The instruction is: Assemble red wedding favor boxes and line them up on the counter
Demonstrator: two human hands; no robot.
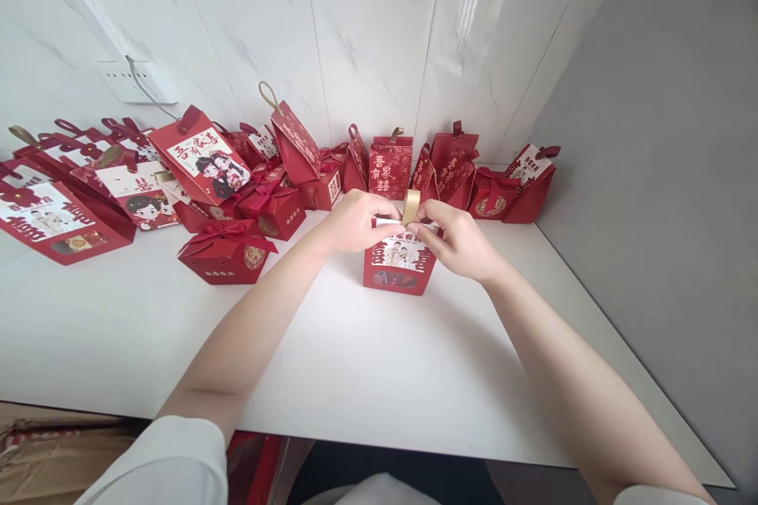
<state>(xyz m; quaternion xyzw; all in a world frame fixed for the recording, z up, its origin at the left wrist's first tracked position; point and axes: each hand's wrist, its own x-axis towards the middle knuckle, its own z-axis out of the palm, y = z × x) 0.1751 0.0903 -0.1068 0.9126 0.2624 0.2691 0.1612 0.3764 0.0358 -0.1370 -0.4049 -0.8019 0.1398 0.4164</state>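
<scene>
A small red gift box (398, 264) with a white picture label stands on the white table (367, 363), near its middle. Both of my hands meet at the box's top. My left hand (354, 222) is closed on the top flap from the left. My right hand (459, 241) pinches the top from the right. Between the fingertips a gold ribbon loop (410, 207) sticks up from the box.
Several finished red gift boxes and bags line the tiled wall, among them a bow-topped box (227, 252) left of my arm and a large picture bag (201, 155). A wall socket (137, 82) sits at upper left. A grey wall bounds the table's right side.
</scene>
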